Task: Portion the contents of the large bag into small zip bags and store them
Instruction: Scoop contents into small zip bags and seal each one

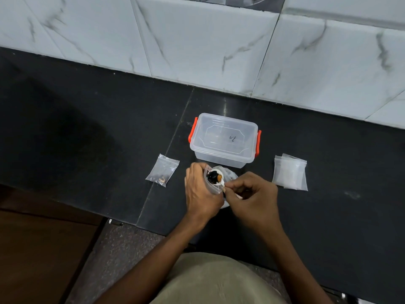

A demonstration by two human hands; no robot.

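Note:
My left hand [202,191] grips a small clear zip bag [211,186] upright, its mouth held open. My right hand [252,194] pinches the handle of a white spoon [215,177], whose bowl carries dark and orange pieces right at the bag's mouth. The large clear bag [230,175] lies under and behind my hands, mostly hidden. A filled small zip bag [162,170] with dark bits at its bottom lies flat to the left. A stack of empty small zip bags [289,172] lies to the right.
A clear plastic box [223,140] with its lid on and orange side latches stands just behind my hands on the black counter [87,128]. A marble-tiled wall [197,40] runs along the back. The counter's front edge is near my body.

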